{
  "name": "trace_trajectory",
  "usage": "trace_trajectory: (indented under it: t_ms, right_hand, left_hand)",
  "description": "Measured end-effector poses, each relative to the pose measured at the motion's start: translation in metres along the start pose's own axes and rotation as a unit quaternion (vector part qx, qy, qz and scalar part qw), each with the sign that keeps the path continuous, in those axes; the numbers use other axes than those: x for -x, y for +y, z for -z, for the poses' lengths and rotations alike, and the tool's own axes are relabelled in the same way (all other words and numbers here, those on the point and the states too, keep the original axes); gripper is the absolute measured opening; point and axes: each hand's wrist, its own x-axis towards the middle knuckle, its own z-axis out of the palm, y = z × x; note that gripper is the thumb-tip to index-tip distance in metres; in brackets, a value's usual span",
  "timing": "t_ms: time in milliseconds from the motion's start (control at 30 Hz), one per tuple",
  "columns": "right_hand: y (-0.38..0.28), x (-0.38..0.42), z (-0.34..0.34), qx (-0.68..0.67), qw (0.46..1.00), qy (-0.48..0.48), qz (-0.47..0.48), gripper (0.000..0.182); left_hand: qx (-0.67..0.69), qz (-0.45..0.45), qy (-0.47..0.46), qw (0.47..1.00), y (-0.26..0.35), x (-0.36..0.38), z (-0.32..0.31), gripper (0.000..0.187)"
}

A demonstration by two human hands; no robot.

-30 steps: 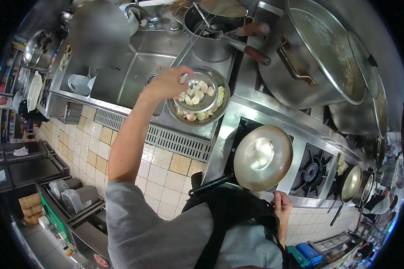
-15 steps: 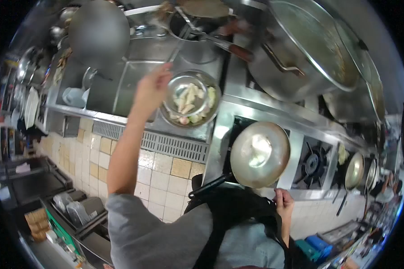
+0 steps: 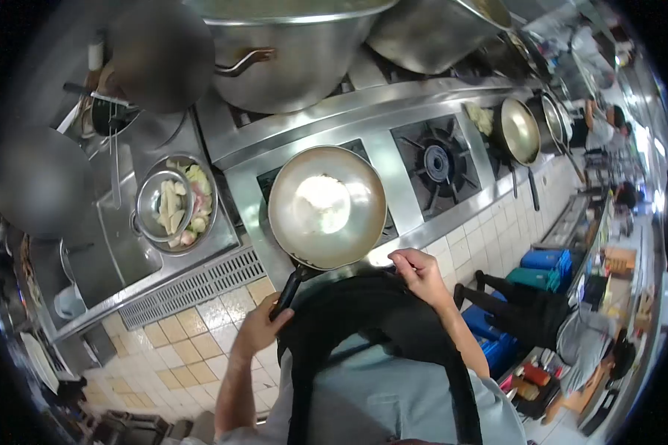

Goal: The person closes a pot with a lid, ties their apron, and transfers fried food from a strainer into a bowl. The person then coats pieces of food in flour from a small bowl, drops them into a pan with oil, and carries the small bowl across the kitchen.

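A wide metal frying pan (image 3: 289, 222) sits on the near burner in front of me, with a bright reflection on its bare inside. My left hand (image 3: 258, 326) is closed around its black handle, which points down toward me. To the right of the pan, my right hand (image 3: 419, 274) is at the front edge of the stove (image 3: 416, 233). Its fingers are pinched together, and whatever may be in them is hidden.
Left of the stove, a metal bowl (image 3: 209, 230) of cut vegetables with a smaller bowl (image 3: 142, 204) in it stands beside a sink (image 3: 119, 259). Large stockpots (image 3: 297, 67) line the back. Another burner (image 3: 438, 159) and more pans (image 3: 519, 126) are rightward. A person (image 3: 586, 334) is at the right.
My left hand has come from above the vegetable bowl at the sink to the pan's handle and gripped it. The view has turned right. My right hand stays pinched near the stove's front.
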Motion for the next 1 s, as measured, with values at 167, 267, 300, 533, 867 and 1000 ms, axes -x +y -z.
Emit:
trace_trajectory:
  t_ms: [167,267,300,533,867,1000]
  right_hand:
    - [0.024,0.013,0.003,0.001,1.0,0.003,0.026,0.021]
    - [0.031,0.02,0.006,-0.004,0.999,0.017,0.039,0.021]
    - [0.034,0.02,0.009,0.0,0.998,0.023,0.052,0.022]
    - [0.038,0.018,0.021,-0.015,0.999,0.013,0.034,0.022]
    - [0.072,-0.002,0.039,-0.054,0.994,0.006,0.096,0.021]
    - [0.087,-0.011,0.044,-0.065,0.995,-0.018,0.076,0.025]
  left_hand:
    - [-0.162,0.038,0.049,0.985,0.015,-0.012,-0.024,0.056]
    - [-0.195,0.046,0.075,0.977,0.032,-0.013,-0.021,0.043]
    - [-0.19,0.031,0.08,0.978,0.041,-0.01,-0.016,0.04]
    - [-0.047,-0.054,0.1,0.992,0.088,-0.007,0.003,0.031]
    - [-0.108,-0.002,0.196,0.975,0.037,0.009,-0.066,0.034]
    - [-0.139,0.016,0.183,0.973,-0.022,0.001,-0.085,0.041]
